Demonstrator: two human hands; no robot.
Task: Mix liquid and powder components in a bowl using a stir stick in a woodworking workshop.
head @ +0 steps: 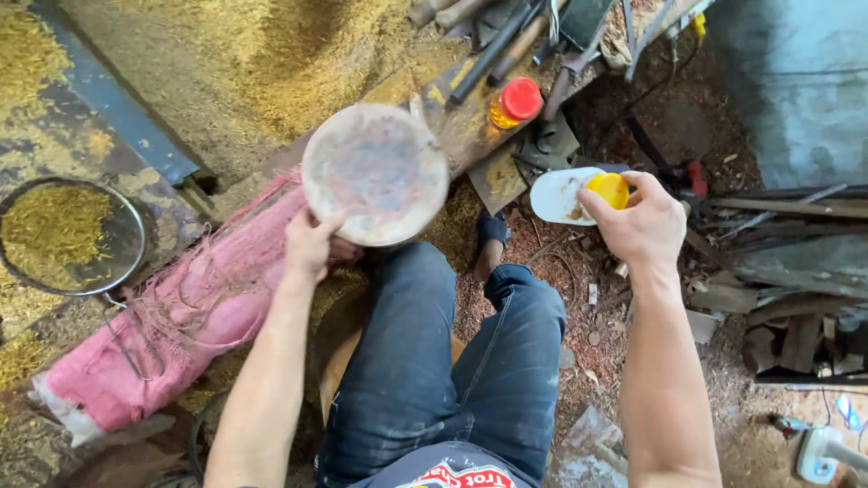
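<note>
My left hand (312,242) grips the lower edge of a round, flat wooden disc (375,172) with a pale, smudged face, held up over my left knee. My right hand (640,221) is closed around a small yellow cap or container (608,189), right next to a white plastic dish (556,194) that lies on the sawdust-covered ground. My legs in blue jeans fill the lower middle of the view.
A pink cloth-wrapped roll (172,330) lies at my left. A round wire sieve (72,235) of yellow sawdust sits far left. A bottle with a red lid (515,101) and long tools rest on a board above. Wood scraps pile at right.
</note>
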